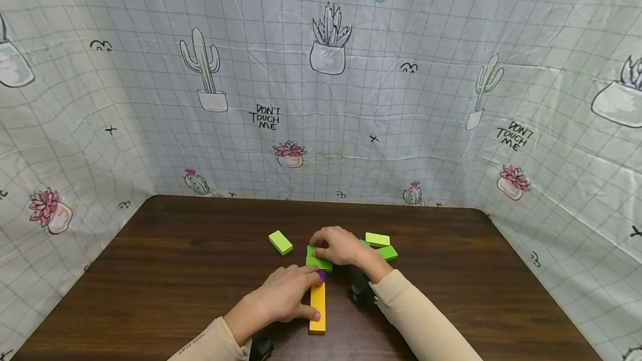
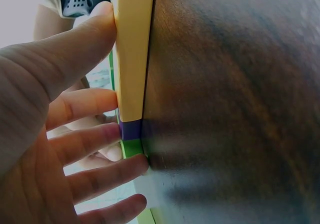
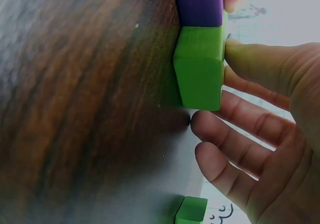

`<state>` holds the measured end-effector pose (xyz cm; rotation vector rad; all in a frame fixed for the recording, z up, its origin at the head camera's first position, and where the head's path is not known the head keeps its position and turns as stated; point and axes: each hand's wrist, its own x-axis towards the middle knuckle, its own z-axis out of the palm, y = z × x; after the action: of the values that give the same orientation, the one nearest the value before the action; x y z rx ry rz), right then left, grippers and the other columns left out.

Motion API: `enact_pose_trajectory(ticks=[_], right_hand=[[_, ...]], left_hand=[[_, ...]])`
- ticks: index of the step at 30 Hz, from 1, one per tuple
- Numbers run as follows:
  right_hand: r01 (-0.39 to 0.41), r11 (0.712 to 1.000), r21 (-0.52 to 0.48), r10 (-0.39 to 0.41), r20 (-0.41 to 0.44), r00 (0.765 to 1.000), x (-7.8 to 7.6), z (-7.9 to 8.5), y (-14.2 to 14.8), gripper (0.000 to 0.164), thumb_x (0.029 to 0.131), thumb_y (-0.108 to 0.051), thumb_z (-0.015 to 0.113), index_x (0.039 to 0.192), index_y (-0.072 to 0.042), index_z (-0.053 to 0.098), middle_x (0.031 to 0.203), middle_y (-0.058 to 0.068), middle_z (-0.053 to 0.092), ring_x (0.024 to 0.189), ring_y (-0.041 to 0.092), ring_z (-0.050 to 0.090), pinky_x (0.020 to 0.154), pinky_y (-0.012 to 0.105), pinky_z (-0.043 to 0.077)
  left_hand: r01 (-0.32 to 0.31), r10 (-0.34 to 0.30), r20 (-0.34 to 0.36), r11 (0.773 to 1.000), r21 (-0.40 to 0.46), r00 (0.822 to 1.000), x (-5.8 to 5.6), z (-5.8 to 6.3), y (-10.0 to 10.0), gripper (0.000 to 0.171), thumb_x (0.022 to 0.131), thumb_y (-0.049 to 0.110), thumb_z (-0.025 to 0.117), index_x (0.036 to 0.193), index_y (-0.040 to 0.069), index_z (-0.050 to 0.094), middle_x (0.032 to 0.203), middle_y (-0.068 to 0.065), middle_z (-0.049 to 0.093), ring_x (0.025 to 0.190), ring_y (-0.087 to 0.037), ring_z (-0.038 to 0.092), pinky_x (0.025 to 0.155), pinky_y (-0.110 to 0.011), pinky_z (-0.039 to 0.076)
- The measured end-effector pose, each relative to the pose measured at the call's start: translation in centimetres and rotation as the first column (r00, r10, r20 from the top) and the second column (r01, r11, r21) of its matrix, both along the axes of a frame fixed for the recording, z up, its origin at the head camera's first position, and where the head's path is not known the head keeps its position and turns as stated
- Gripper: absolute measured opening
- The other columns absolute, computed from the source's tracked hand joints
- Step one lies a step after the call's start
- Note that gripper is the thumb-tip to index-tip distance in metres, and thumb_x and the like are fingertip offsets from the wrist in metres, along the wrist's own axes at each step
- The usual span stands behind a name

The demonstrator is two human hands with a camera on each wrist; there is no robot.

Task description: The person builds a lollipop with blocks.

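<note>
An orange block (image 1: 317,311) lies lengthwise on the table, with a purple block (image 1: 322,276) at its far end and green blocks (image 1: 321,263) beyond that. My left hand (image 1: 286,294) lies along the row's left side, fingers fairly straight. Its thumb touches the orange block (image 2: 132,54), and other fingertips touch near the purple block (image 2: 131,130). Over the green blocks, my right hand (image 1: 341,245) bends its fingers and pinches the farther one between thumb and index finger. In the right wrist view, the nearer green block (image 3: 200,69) meets the purple block (image 3: 200,4).
A lime block (image 1: 280,243) lies to the left of the row. To the right, another lime block (image 1: 377,239) lies near a green block (image 1: 388,253), partly behind my right hand. A patterned curtain (image 1: 326,105) hangs behind the brown table (image 1: 175,272).
</note>
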<state>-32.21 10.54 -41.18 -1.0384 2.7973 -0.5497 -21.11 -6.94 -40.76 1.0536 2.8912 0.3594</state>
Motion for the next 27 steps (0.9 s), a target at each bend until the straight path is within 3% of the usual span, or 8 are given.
enact_pose_trajectory(ticks=[16, 23, 27], right_hand=[[-0.006, 1.0, -0.017, 0.006, 0.018, 1.0, -0.2, 0.1, 0.4, 0.035, 0.091, -0.028, 0.066, 0.123, -0.014, 0.063, 0.105, 0.001, 0.066, 0.092, 0.014, 0.062, 0.078, 0.032, 0.051], [0.055, 0.994, -0.097, -0.051, 0.042, 0.998, -1.2, 1.7, 3.2, 0.032, 0.096, -0.024, 0.059, 0.123, -0.007, 0.062, 0.107, 0.001, 0.065, 0.093, 0.015, 0.062, 0.079, 0.035, 0.052], [0.096, 0.992, -0.076, -0.094, 0.024, 0.995, -2.1, 2.4, 4.9, 0.03, 0.096, -0.021, 0.059, 0.121, -0.006, 0.064, 0.105, 0.001, 0.065, 0.093, 0.015, 0.062, 0.079, 0.036, 0.051]], left_hand=[[-0.005, 0.005, 0.016, 1.0, -0.006, 1.0, 0.0, 0.0, 0.0, 0.056, 0.077, 0.053, 0.073, 0.12, 0.019, 0.065, 0.128, 0.004, 0.057, 0.097, -0.017, 0.057, 0.079, -0.037, 0.049], [-0.001, 0.002, 0.027, 1.0, -0.007, 1.0, -0.1, -0.2, 0.1, 0.055, 0.077, 0.054, 0.074, 0.119, 0.02, 0.065, 0.132, 0.002, 0.055, 0.1, -0.019, 0.057, 0.08, -0.039, 0.049], [-0.009, 0.009, 0.027, 1.0, -0.008, 1.0, -0.2, -0.2, 0.1, 0.055, 0.076, 0.054, 0.074, 0.118, 0.02, 0.065, 0.128, 0.004, 0.056, 0.098, -0.018, 0.057, 0.079, -0.037, 0.049]])
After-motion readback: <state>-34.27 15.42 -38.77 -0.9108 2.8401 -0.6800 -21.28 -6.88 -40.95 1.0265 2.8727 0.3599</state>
